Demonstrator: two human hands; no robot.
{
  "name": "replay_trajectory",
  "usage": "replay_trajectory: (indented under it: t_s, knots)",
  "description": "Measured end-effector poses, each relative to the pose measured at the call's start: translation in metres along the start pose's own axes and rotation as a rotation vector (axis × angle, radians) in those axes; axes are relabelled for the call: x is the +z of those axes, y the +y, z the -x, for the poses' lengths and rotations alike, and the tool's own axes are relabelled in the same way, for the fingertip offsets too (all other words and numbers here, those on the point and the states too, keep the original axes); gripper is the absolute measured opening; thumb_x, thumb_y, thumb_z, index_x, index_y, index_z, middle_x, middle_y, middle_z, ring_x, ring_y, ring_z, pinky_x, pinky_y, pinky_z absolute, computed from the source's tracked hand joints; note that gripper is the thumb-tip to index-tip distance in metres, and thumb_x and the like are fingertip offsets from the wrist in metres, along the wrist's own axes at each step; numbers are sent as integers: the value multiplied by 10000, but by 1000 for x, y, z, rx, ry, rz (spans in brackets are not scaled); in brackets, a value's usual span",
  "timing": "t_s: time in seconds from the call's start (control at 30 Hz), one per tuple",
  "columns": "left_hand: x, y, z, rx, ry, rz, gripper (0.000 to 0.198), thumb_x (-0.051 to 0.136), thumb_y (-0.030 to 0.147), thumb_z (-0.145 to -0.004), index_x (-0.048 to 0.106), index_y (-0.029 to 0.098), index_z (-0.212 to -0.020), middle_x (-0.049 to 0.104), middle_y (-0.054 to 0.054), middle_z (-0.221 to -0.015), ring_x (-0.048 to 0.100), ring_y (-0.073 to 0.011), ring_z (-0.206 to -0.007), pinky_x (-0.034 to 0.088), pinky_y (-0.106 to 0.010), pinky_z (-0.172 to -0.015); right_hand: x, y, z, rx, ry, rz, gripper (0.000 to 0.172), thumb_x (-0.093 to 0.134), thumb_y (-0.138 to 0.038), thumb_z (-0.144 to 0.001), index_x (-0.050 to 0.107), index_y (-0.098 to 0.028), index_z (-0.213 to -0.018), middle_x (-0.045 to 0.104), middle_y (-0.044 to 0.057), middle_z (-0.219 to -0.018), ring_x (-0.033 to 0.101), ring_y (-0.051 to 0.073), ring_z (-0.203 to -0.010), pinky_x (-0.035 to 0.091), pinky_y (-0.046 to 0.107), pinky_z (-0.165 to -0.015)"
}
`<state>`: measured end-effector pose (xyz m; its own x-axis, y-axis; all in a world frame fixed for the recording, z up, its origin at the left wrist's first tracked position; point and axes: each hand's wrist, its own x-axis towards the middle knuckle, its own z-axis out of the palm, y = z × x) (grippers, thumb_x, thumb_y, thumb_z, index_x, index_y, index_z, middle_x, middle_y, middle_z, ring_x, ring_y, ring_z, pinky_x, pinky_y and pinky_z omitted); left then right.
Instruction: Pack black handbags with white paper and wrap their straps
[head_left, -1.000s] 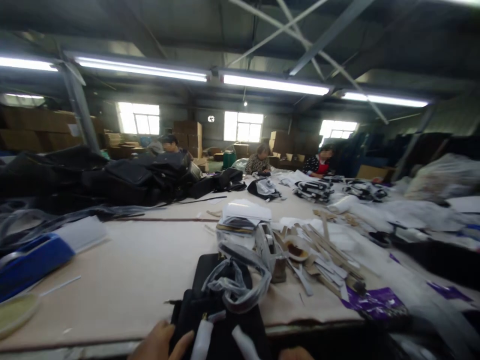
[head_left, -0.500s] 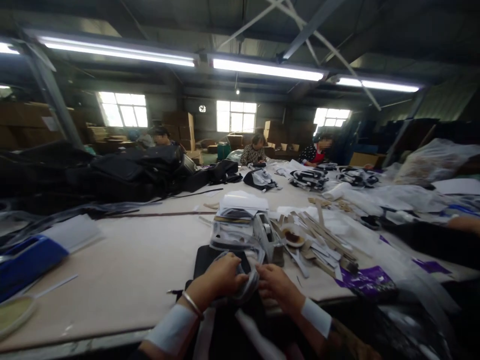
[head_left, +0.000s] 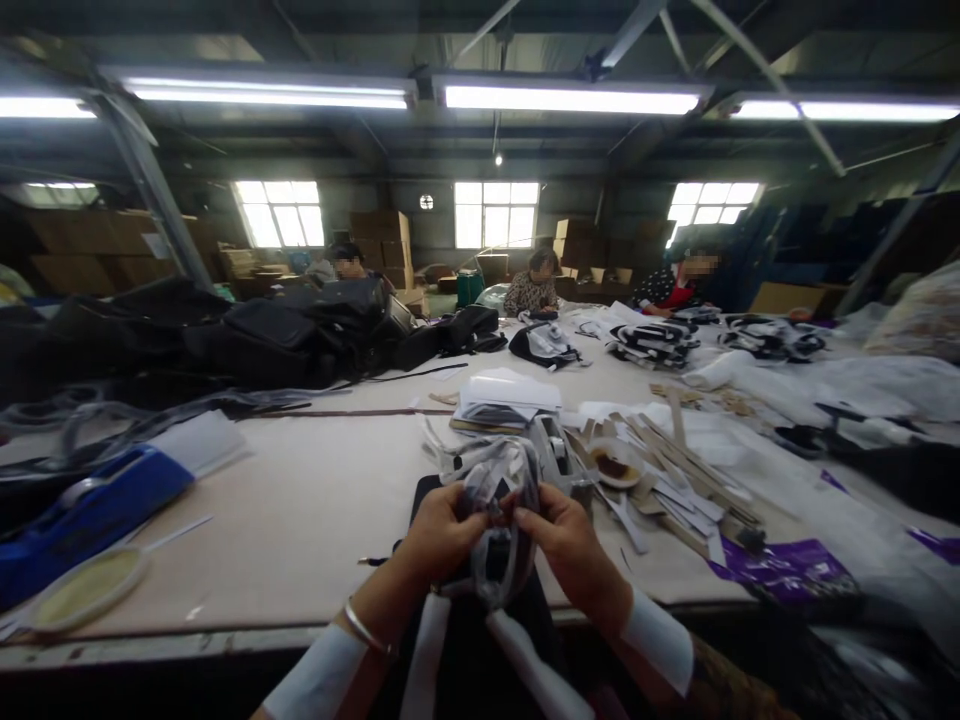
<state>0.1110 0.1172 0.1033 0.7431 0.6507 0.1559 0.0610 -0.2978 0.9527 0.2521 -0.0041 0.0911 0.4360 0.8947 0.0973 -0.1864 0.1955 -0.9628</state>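
Observation:
Both my hands hold a looped strap in clear plastic wrap (head_left: pixel 517 565), raised over a black bag (head_left: pixel 424 495) at the table's front edge. My left hand (head_left: pixel 442 525) grips its left side with thumb and fingers closed. On the other side my right hand (head_left: pixel 562 535) pinches it, the two thumbs almost meeting in the middle. Two white-wrapped strips (head_left: pixel 525 660) hang down over the bag towards me. What lies between the fingertips is partly hidden by the plastic.
A grey tape dispenser (head_left: pixel 553 445) stands just beyond my hands, beside a stack of white sheets (head_left: pixel 506 395). Cardboard strips (head_left: pixel 690 460) and a small bowl (head_left: pixel 615 468) lie to the right. At left are a blue tape dispenser (head_left: pixel 97 510) and black bags (head_left: pixel 277 330). Co-workers sit across the table.
My hands have lifted the plastic-wrapped strap and closed on it from both sides; my right hand was looser before. The whole view has shifted slightly to the left.

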Motion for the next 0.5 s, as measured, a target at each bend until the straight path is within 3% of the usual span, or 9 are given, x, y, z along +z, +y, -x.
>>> replay_trajectory:
  t_s: [0.13, 0.23, 0.3, 0.37, 0.43, 0.5]
  knots:
    - [-48, -2, -4, -50, 352, 591, 260, 778, 231, -647, 698, 159, -884, 732, -21, -756, 696, -182, -709, 549, -280, -711, -24, -19, 17, 6, -16, -289, 331, 787, -343, -764, 688, -226, -1057, 664, -3, -713, 626, 179, -692, 492, 314, -708]
    - [-95, -16, 13, 9, 523, 776, 380, 854, 182, -555, 711, 169, -907, 749, -35, -785, 724, -202, -759, 568, -320, -793, -49, -24, 41, 19, -56, -364, 404, 753, -367, -812, 668, -258, -1192, 595, -18, -637, 584, 169, -611, 456, 314, -651]
    - [-117, -28, 36, 6, 513, 734, 467, 880, 192, -554, 714, 188, -991, 761, -53, -837, 732, -223, -803, 569, -335, -808, -68, -21, 61, 37, -81, -315, 441, 748, -415, -815, 666, -278, -1226, 591, -10, -622, 585, 185, -604, 446, 333, -653]
    - [-128, -39, 64, -43, 425, 563, 562, 887, 241, -595, 699, 210, -1124, 763, -68, -896, 729, -233, -832, 567, -325, -783, -87, -14, 82, 80, -128, -213, 526, 751, -484, -797, 648, -307, -1281, 601, -3, -599, 604, 215, -610, 456, 374, -700]
    - [-131, -49, 91, -108, 332, 243, 627, 892, 283, -624, 685, 226, -1214, 758, -80, -979, 716, -247, -900, 559, -322, -808, -104, -5, 103, 164, -198, -69, 579, 756, -551, -763, 666, -307, -1280, 628, 18, -590, 646, 266, -664, 463, 450, -823]
    - [-129, -59, 113, -149, 298, -92, 628, 912, 312, -606, 716, 237, -1198, 748, -78, -1050, 690, -269, -992, 535, -337, -899, -118, 4, 123, 288, -271, 58, 524, 739, -640, -717, 773, -263, -1080, 693, 91, -698, 680, 335, -794, 443, 506, -926]
